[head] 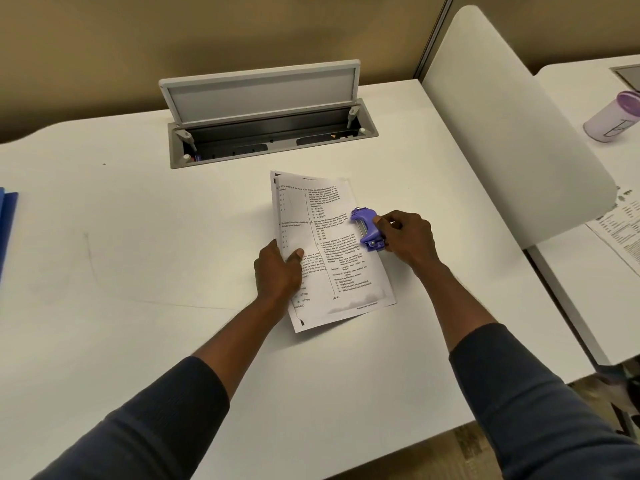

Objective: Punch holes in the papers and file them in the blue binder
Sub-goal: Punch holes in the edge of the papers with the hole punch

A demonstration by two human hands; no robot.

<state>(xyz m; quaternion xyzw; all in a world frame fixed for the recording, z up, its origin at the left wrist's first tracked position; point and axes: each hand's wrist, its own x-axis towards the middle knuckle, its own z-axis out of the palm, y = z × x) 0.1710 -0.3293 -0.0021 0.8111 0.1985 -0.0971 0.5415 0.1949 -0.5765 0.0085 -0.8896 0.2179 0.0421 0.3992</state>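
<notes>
A stack of printed papers [325,237] lies on the white desk [138,254], slightly lifted along its left side. My left hand [278,273] grips the papers' left edge, thumb on top. A purple hole punch [367,229] sits over the middle of the papers' right edge. My right hand [407,239] holds the punch from the right, thumb on its top. Only a strip of the blue binder [7,230] shows at the far left edge of the desk, well away from both hands.
An open cable tray [273,133] with a raised grey lid is set into the desk behind the papers. A white divider panel [512,133] stands to the right. Beyond it on another desk are a purple cup [611,117] and more printed sheets [623,226].
</notes>
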